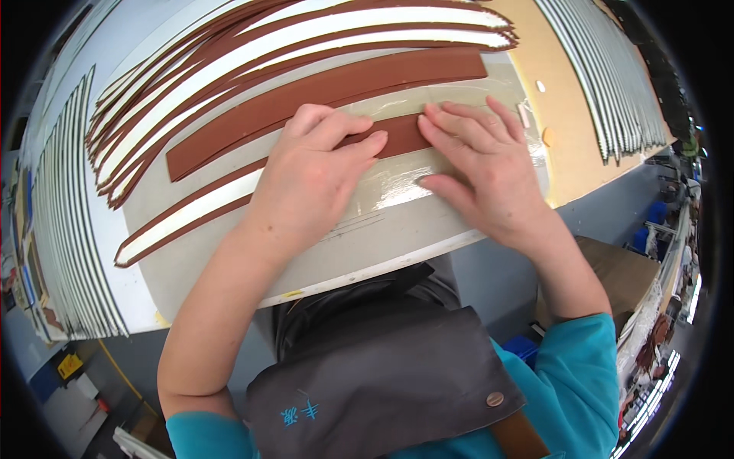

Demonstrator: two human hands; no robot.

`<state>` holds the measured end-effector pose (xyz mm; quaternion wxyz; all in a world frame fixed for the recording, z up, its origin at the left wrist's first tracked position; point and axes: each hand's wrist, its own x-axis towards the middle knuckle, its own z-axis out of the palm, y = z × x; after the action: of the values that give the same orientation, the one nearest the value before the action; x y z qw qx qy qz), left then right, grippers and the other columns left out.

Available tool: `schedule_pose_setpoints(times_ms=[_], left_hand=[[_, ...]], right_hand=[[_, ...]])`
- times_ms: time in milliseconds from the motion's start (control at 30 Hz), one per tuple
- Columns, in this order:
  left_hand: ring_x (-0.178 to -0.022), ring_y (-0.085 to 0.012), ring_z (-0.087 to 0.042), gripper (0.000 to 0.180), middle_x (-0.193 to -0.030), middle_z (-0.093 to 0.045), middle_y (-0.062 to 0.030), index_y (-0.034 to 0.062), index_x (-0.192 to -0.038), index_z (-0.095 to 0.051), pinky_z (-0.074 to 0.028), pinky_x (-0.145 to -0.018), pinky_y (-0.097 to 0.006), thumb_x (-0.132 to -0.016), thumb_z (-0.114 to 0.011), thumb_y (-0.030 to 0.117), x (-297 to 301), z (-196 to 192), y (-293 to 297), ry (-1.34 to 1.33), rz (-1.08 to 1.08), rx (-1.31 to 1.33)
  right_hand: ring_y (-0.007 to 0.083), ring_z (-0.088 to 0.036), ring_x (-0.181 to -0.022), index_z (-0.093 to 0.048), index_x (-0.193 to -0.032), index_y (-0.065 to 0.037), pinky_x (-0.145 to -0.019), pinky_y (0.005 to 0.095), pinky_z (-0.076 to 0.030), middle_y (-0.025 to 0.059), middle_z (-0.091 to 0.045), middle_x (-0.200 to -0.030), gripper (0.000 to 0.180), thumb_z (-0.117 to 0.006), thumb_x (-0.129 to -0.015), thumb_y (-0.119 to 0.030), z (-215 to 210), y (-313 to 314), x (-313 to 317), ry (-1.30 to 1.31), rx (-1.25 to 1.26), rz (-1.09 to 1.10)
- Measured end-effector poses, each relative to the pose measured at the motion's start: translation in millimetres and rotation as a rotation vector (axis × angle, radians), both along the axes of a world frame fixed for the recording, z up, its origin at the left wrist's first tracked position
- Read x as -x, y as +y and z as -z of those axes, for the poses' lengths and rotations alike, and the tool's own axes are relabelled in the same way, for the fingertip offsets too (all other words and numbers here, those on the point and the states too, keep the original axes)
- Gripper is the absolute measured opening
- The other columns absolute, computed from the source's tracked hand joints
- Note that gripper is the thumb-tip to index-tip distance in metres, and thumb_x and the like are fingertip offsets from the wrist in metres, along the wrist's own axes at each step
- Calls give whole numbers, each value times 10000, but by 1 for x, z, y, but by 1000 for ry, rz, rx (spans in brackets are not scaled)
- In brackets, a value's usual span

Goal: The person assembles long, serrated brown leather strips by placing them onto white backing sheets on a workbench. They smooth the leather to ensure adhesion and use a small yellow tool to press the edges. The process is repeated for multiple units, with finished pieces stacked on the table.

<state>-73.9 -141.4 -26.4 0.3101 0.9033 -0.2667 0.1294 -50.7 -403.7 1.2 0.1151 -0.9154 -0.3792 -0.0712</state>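
Note:
A long brown leather-like strip [404,136] lies crosswise before me on a grey work mat [344,256]. Along its left part, a white core [191,210] shows between folded brown edges; towards the right its plain brown face is up. My left hand [306,176] is closed around the middle, thumb and forefinger pinching the brown edge. With fingers stretched and thumb held apart, my right hand [489,157] touches the strip's right end with its fingertips. The left palm hides part of the strip. Just beyond lies a stack of flat brown strips [329,96].
At the back, several brown-edged white strips [306,30] are heaped. Rows of slim pale strips lie on the left [65,222] and right [604,84] of the table. A small tan piece [547,137] rests right of my hand. The table's front edge [367,274] runs close to my apron.

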Motion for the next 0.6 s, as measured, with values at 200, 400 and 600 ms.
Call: schedule_pose_setpoints(times_ms=[200,400,600], left_hand=[[-1035,-286,-616,257,-1156,-729,-70,54,-1117,-809,-530,-877,-395,-864,-788,14,21,-7,15,-66,-116,-129],[-945,-278,-633,219,-1042,-748,-67,32,-1055,-801,-534,-802,-366,-838,-831,30,23,-3,14,-89,-175,-19],[-878,-266,-617,208,-958,-722,-74,38,-1024,-790,-511,-748,-363,-827,-855,54,14,-1,11,-74,-200,-7]], right_hand=[[274,-575,-1361,-684,-1393,-72,-1219,533,-374,59,-646,-1451,596,-843,-850,-258,3,-1,1,36,-46,18],[280,-572,-1366,-678,-1400,-63,-1213,545,-376,64,-637,-1460,615,-850,-840,-253,2,-1,-1,42,-38,3],[318,-551,-1412,-647,-1446,-35,-1241,549,-318,119,-618,-1489,643,-836,-860,-221,1,-3,0,101,-38,0]])
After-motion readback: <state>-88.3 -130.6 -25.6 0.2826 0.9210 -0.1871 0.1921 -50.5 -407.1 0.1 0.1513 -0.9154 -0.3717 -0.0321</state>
